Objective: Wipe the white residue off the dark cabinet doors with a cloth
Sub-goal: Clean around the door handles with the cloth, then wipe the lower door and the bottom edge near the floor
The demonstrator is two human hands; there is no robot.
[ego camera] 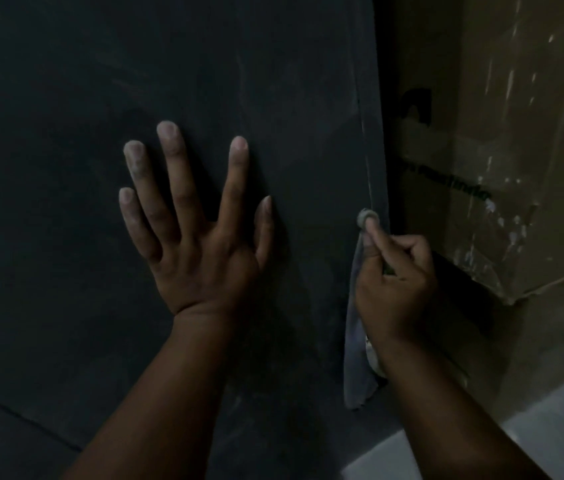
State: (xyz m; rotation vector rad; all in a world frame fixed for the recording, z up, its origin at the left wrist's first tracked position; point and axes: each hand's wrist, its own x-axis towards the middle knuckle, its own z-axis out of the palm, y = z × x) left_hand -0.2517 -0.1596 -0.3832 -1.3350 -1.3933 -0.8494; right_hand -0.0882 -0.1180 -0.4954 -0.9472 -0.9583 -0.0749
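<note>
We brace the door (204, 64) with our flat left hand (197, 244); right hand (394, 282) pinches the cloth (356, 368), so follow that dusty edge slowly

cardboard box (502, 161) crowds door edge (375, 168) right; door face left open

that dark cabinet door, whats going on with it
A person is wiping the dark cabinet door along its right edge. The left hand lies flat on the panel with fingers spread. The right hand pinches a grey cloth, with a wrapped bit of it pressed by a fingertip against the door's edge strip, and the rest hanging below the grip. Faint whitish smears show on the panel and along that edge. A paint-flecked cardboard box stands just right of the door.
</note>
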